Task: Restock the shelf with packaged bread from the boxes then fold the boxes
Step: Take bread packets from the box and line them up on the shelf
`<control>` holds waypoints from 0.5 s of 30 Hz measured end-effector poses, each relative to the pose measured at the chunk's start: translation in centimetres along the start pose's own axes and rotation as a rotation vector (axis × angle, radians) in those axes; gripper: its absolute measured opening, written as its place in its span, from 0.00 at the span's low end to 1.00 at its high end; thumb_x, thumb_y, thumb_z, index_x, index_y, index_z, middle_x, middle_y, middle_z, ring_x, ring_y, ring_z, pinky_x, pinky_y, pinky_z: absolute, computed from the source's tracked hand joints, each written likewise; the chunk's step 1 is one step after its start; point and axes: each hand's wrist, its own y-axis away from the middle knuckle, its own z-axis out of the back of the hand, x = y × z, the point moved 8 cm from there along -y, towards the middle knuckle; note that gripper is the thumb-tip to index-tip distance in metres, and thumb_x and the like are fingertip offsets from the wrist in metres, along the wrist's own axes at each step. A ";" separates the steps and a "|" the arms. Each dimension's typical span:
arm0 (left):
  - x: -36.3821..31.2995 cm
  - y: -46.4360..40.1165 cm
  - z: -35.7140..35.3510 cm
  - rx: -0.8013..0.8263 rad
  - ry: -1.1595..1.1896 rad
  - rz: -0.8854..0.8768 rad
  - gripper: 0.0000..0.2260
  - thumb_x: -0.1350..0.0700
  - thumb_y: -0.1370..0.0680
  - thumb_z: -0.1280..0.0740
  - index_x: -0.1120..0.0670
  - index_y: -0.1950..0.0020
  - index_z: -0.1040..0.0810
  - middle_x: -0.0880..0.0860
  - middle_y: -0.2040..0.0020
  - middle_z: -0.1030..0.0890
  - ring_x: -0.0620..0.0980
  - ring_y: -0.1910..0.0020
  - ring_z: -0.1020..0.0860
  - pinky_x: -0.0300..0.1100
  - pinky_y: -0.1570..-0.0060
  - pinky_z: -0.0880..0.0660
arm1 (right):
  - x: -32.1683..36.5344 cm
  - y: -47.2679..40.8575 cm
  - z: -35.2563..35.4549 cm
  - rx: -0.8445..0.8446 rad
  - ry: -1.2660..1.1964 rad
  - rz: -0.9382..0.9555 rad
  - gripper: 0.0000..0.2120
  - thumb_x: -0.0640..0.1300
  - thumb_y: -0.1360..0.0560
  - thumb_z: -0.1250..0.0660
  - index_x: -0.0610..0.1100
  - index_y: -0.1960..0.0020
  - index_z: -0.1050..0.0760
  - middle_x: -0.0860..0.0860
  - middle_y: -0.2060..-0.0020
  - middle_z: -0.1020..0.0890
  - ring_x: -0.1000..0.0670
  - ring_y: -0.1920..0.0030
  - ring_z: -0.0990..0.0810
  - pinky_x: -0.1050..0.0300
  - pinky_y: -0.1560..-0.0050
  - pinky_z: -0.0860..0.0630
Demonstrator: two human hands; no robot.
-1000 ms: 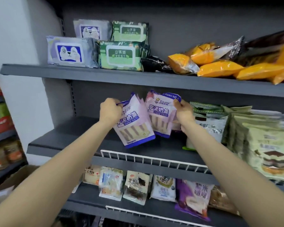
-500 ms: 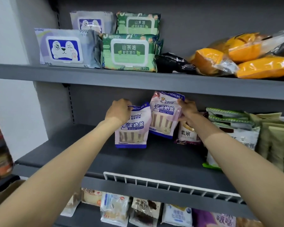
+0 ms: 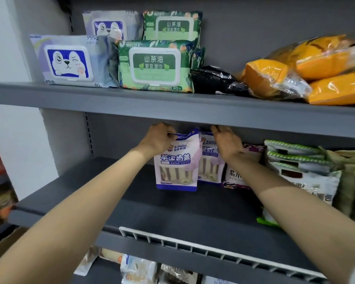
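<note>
Bread packets, purple-and-white, two — upright at the middle shelf back. Front packet: top edge pinched by left hand. Rear packet, at its 3 o'clock: right hand laid over it, fingers fairly straight.

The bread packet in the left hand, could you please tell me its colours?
White and pale purple with a dark blue bottom band, shown in the head view.
</note>
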 end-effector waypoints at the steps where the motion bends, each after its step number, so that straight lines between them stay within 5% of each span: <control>1: -0.1 -0.1 -0.2 0.012 0.022 0.004 0.09 0.58 0.20 0.39 0.59 0.47 0.21 0.52 0.55 0.22 0.45 0.62 0.24 0.23 0.74 0.32 | -0.1 0.3 0.0 0.063 -0.069 -0.031 0.27 0.30 0.27 0.36 0.40 0.29 0.37 0.40 0.36 0.27 0.42 0.36 0.28 0.49 0.39 0.26; 4: -0.4 -0.5 -1.1 0.060 0.048 0.011 0.08 0.57 0.20 0.38 0.58 0.48 0.20 0.52 0.56 0.21 0.46 0.62 0.24 0.27 0.72 0.32 | -1.0 1.9 2.6 -0.045 -0.418 -0.153 0.13 0.39 0.20 0.42 0.36 0.38 0.29 0.40 0.40 0.24 0.42 0.38 0.26 0.50 0.38 0.31; 7: -1.4 -0.9 -2.2 0.120 0.073 -0.010 0.09 0.57 0.21 0.36 0.60 0.47 0.20 0.53 0.56 0.21 0.47 0.61 0.25 0.30 0.69 0.33 | 0.0 4.3 2.6 0.154 -1.085 -0.150 0.25 0.56 0.22 0.39 0.46 0.29 0.36 0.51 0.33 0.29 0.50 0.33 0.30 0.51 0.33 0.36; 8: -1.7 -1.1 -2.7 0.138 0.103 -0.007 0.10 0.57 0.22 0.35 0.61 0.46 0.20 0.53 0.56 0.22 0.47 0.59 0.25 0.31 0.68 0.33 | 1.0 4.9 2.0 0.266 -1.118 -0.101 0.31 0.58 0.26 0.35 0.49 0.27 0.40 0.55 0.32 0.31 0.53 0.33 0.32 0.51 0.32 0.36; 11: -2.2 -1.4 -3.6 0.108 0.304 0.037 0.10 0.57 0.23 0.33 0.59 0.44 0.21 0.53 0.55 0.22 0.48 0.58 0.24 0.29 0.65 0.29 | 1.0 4.9 0.2 0.257 -1.167 -0.093 0.29 0.44 0.33 0.24 0.44 0.36 0.32 0.52 0.41 0.22 0.52 0.41 0.23 0.55 0.38 0.26; 15: -0.3 -0.4 -5.1 0.171 0.564 0.157 0.19 0.49 0.29 0.27 0.49 0.42 0.29 0.50 0.47 0.21 0.48 0.48 0.22 0.44 0.47 0.24 | -0.6 4.9 -1.6 0.076 -1.297 -0.250 0.23 0.36 0.32 0.26 0.41 0.40 0.30 0.47 0.46 0.19 0.49 0.46 0.20 0.49 0.40 0.25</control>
